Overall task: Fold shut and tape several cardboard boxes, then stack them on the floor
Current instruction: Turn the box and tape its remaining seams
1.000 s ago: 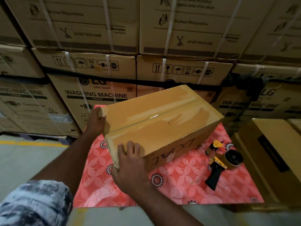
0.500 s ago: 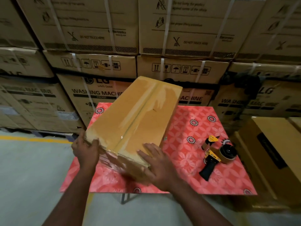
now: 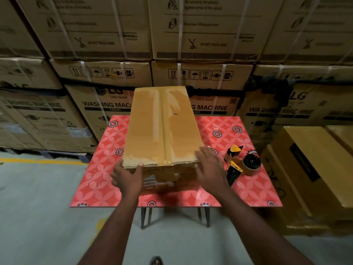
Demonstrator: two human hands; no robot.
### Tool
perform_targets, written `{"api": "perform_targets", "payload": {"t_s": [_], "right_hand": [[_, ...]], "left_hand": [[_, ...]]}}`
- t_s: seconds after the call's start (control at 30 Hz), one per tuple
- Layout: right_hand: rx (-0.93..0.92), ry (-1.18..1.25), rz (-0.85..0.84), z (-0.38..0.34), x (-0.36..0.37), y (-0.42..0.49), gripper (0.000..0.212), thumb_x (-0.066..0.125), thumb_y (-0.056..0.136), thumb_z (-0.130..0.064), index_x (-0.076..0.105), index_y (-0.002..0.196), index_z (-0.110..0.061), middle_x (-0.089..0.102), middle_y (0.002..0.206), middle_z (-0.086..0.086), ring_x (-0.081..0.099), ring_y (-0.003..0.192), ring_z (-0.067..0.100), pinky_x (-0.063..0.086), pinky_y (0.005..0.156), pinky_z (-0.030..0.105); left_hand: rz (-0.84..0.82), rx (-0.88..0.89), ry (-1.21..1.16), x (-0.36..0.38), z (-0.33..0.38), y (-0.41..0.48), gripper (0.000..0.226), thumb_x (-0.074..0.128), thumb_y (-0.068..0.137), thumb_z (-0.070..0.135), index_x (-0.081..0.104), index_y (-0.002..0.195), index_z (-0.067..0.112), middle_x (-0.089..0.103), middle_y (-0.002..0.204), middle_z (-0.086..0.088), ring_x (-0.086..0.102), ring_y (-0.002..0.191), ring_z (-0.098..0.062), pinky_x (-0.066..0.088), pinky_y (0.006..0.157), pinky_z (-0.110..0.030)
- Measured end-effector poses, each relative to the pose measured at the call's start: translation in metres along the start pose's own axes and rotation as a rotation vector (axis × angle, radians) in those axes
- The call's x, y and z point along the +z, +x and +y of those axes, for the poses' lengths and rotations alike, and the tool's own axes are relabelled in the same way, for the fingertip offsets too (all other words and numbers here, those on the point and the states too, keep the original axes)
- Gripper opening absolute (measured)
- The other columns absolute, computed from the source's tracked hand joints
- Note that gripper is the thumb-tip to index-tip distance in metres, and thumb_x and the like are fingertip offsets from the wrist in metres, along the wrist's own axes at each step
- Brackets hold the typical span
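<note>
frame centre: taped box (image 3: pixel 162 131) on table (image 3: pixel 103 169) | left hand (image 3: pixel 128 177) grips near corner, right hand (image 3: pixel 209 166) flat, fingers straight | we'd lift level — both sides together

Box (image 3: pixel 147 131): plain tan, glossy brown tape strip (image 3: pixel 165 131). Table top (image 3: pixel 107 180): coral red, pale floral lattice, dark ringed medallions. Tape dispenser (image 3: pixel 240 166): yellow and black.

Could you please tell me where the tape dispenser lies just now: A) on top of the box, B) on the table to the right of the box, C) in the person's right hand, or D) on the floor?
B: the tape dispenser lies on the red patterned table, to the right of the box.
</note>
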State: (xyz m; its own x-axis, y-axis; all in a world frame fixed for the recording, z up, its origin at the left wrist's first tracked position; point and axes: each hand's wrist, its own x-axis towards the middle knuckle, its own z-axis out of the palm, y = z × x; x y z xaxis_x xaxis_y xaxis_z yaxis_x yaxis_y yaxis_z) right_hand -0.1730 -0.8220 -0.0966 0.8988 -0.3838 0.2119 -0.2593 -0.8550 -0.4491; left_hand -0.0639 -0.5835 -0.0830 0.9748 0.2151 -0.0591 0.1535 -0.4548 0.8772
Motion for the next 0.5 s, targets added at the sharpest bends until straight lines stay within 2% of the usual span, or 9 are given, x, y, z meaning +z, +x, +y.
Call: {"api": "perform_targets", "payload": {"t_s": [0.07, 0.17, 0.23, 0.3, 0.37, 0.43, 0.5], "right_hand": [[-0.020, -0.041, 0.027, -0.022, 0.003, 0.002, 0.055, 0.047, 0.098, -0.045, 0.047, 0.148, -0.022, 0.038, 0.161, 0.003, 0.024, 0.152, 0.024, 0.013, 0.123, 0.059], [-0.131, -0.002, -0.018, -0.052, 0.018, 0.010, 0.056, 0.050, 0.100, -0.052, 0.046, 0.149, -0.027, 0.040, 0.159, -0.003, 0.029, 0.151, 0.018, 0.003, 0.122, 0.052], [-0.211, -0.025, -0.062, -0.060, 0.032, 0.019, 0.053, 0.053, 0.099, -0.052, 0.051, 0.146, -0.028, 0.043, 0.158, -0.003, 0.034, 0.149, 0.019, 0.010, 0.122, 0.055], [-0.258, -0.063, -0.051, -0.056, 0.042, 0.025, 0.051, 0.053, 0.097, -0.052, 0.056, 0.142, -0.028, 0.048, 0.154, -0.004, 0.041, 0.145, 0.019, 0.024, 0.119, 0.059], [-0.319, -0.100, -0.006, -0.045, 0.046, 0.025, 0.051, 0.061, 0.094, -0.047, 0.057, 0.141, -0.027, 0.052, 0.151, -0.004, 0.046, 0.142, 0.019, 0.033, 0.116, 0.056], [-0.383, -0.107, 0.075, -0.033, 0.047, 0.019, 0.056, 0.074, 0.088, -0.037, 0.057, 0.140, -0.025, 0.053, 0.150, -0.003, 0.048, 0.141, 0.020, 0.035, 0.116, 0.050], [-0.371, -0.102, 0.127, -0.023, 0.047, 0.012, 0.065, 0.080, 0.083, -0.031, 0.055, 0.143, -0.024, 0.052, 0.152, -0.004, 0.045, 0.143, 0.019, 0.031, 0.117, 0.048]], "left_hand": [[0.009, 0.084, 0.116, -0.004, 0.003, -0.002, 0.066, 0.076, 0.088, 0.028, 0.044, 0.144, 0.013, 0.039, 0.148, -0.020, 0.032, 0.138, -0.039, 0.025, 0.112, -0.053], [-0.024, 0.475, 0.304, 0.002, 0.003, -0.008, 0.057, 0.070, 0.092, 0.033, 0.047, 0.144, 0.025, 0.035, 0.155, -0.006, 0.031, 0.144, -0.029, 0.019, 0.115, -0.058], [-0.177, 0.700, 0.376, 0.013, 0.002, -0.006, 0.049, 0.062, 0.096, 0.037, 0.049, 0.143, 0.030, 0.039, 0.155, 0.001, 0.033, 0.145, -0.022, 0.015, 0.119, -0.056], [-0.282, 0.822, 0.456, 0.022, -0.005, 0.002, 0.042, 0.049, 0.100, 0.040, 0.054, 0.141, 0.029, 0.047, 0.152, 0.003, 0.040, 0.143, -0.021, 0.022, 0.118, -0.053], [-0.294, 0.877, 0.490, 0.025, -0.015, 0.010, 0.046, 0.042, 0.099, 0.044, 0.056, 0.140, 0.028, 0.050, 0.150, 0.005, 0.043, 0.141, -0.019, 0.028, 0.112, -0.046], [-0.262, 0.961, 0.492, 0.025, -0.025, 0.013, 0.048, 0.048, 0.096, 0.041, 0.057, 0.141, 0.027, 0.051, 0.150, 0.006, 0.044, 0.141, -0.018, 0.030, 0.108, -0.042], [-0.215, 1.029, 0.488, 0.027, -0.030, 0.014, 0.051, 0.058, 0.091, 0.034, 0.056, 0.142, 0.024, 0.051, 0.150, 0.007, 0.045, 0.140, -0.018, 0.031, 0.107, -0.041]]}}
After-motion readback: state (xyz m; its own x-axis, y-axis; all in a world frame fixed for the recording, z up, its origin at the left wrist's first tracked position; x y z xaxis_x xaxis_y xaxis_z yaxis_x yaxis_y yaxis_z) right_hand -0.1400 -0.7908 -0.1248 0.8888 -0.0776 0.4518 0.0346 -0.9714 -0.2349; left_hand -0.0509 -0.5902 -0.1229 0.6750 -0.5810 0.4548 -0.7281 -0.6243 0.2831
